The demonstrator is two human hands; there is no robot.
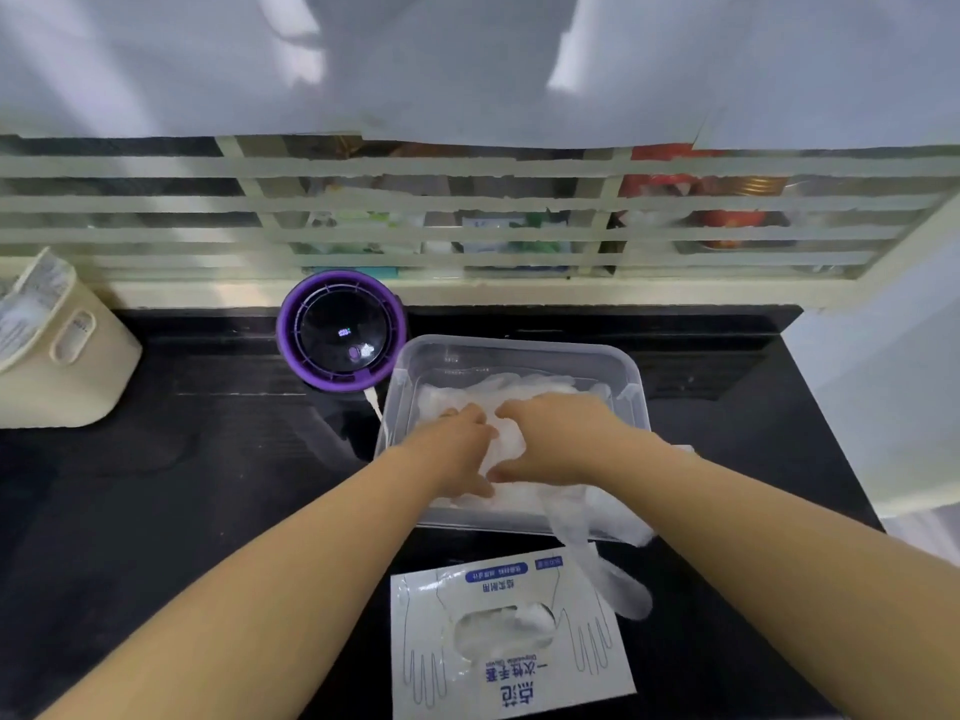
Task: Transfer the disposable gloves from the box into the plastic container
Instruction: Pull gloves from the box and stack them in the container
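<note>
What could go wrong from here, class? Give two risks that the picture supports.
1. Gloves hang over the near rim of the container, one trailing toward the box; they may slide out.
2. The left hand and right hand press the pile; the light container might shift against the purple device beside it.

The bare left forearm [291, 574] and right forearm [753, 517] are reaching forward and converging toward the middle. The left grip [457, 449] is lying palm down, fingers stretched forward and slightly spread. The right grip [550, 439] is pressing palm down just beside it, fingers extended, thumbs nearly meeting.
</note>
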